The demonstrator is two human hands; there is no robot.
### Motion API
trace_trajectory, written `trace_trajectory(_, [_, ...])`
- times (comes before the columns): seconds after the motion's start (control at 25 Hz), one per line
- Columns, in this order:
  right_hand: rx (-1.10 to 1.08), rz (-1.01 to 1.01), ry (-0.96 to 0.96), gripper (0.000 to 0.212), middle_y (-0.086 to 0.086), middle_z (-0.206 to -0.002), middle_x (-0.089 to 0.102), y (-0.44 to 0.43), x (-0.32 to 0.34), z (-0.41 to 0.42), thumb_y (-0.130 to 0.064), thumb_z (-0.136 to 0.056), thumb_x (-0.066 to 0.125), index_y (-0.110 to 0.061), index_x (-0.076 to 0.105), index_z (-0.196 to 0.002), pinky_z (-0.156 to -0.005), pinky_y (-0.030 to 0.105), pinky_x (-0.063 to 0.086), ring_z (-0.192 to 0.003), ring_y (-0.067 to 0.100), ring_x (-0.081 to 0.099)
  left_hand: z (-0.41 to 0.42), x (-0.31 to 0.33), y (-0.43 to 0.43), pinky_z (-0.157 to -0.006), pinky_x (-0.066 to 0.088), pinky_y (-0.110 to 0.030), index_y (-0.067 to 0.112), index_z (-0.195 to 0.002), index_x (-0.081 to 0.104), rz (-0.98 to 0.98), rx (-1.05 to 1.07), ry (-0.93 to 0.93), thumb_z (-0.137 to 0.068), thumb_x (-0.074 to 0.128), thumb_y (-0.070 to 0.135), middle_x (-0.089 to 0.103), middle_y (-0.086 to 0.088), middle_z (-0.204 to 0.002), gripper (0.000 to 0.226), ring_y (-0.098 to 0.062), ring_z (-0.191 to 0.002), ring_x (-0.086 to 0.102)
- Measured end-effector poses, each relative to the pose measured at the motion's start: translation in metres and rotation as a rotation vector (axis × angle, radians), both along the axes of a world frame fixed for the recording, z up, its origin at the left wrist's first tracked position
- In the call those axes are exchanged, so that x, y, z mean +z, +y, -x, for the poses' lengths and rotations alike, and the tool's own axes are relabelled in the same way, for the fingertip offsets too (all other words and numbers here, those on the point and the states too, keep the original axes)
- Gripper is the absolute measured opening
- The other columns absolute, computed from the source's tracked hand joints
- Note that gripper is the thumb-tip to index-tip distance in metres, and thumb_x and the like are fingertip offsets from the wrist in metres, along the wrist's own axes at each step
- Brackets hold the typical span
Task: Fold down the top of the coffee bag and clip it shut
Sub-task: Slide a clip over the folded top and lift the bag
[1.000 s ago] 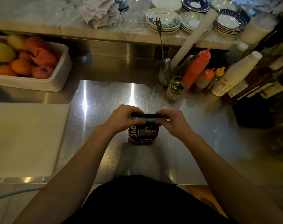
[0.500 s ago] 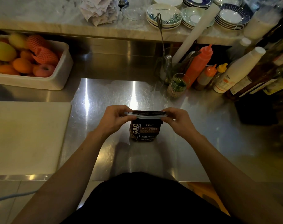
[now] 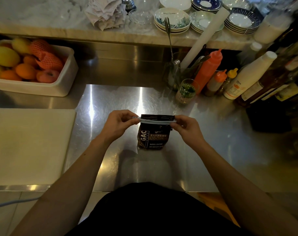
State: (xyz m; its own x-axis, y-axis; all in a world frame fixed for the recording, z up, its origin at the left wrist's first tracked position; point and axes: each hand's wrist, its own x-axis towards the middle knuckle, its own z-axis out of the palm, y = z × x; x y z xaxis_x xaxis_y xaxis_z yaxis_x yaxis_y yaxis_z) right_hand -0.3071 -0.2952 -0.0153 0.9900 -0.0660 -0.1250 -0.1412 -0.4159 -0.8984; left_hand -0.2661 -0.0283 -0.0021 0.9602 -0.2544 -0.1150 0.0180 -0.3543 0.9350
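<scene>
A dark brown coffee bag (image 3: 153, 138) with white lettering stands upright on the steel counter (image 3: 195, 159) in the middle of the view. Its top is folded down flat, and a long pale clip (image 3: 155, 120) runs across the fold. My left hand (image 3: 118, 122) pinches the clip's left end with thumb and fingers. My right hand (image 3: 187, 127) pinches its right end, over the bag's upper right corner. Whether the clip is snapped closed cannot be seen.
A white cutting board (image 3: 29, 143) lies to the left. A white tub of fruit (image 3: 63, 82) sits at the back left. Sauce bottles (image 3: 207, 68), a small glass (image 3: 187, 91) and a utensil holder crowd the back right. Stacked bowls (image 3: 172, 19) stand on the marble ledge.
Both hands have slid apart from over the folded top to the ends of the clip, uncovering the bag's front. The bag stays in place.
</scene>
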Motion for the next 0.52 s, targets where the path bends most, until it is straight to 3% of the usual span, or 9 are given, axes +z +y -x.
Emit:
trace_trajectory(0.2, [-0.082,-0.056,0.021,0.02,0.004,-0.087,0.074,0.004,0.004,0.0,-0.009,-0.083,0.072,-0.01,0.07,-0.103,-0.078,0.023,0.056,-0.077,0.007,0.071,0.009,-0.006,-0.005,-0.085,0.055,-0.026,0.019,-0.101,0.071,0.08,0.109,0.052,-0.082,0.074,0.023,0.076,-0.002,-0.091,0.02,-0.013,-0.09,0.072])
trace_trajectory(0.32, [-0.134,-0.11,0.027,0.021,0.007,-0.083,0.073,0.002,0.007,0.006,-0.007,-0.079,0.075,-0.011,0.067,-0.099,-0.075,0.02,0.057,-0.074,0.006,0.071,0.012,-0.002,-0.011,-0.082,0.053,-0.021,0.022,-0.104,0.066,0.107,0.187,0.058,-0.079,0.077,0.025,0.076,0.002,-0.087,0.027,-0.006,-0.087,0.072])
trace_trajectory(0.52, [-0.214,-0.123,-0.032,0.021,0.008,-0.085,0.074,-0.013,0.019,0.013,-0.005,-0.08,0.073,-0.006,0.065,-0.099,-0.072,0.017,0.056,-0.078,0.009,0.073,0.009,0.01,-0.035,-0.079,0.054,-0.021,0.017,-0.103,0.06,0.16,0.234,0.046,-0.077,0.079,0.024,0.076,0.001,-0.088,0.032,-0.007,-0.086,0.073])
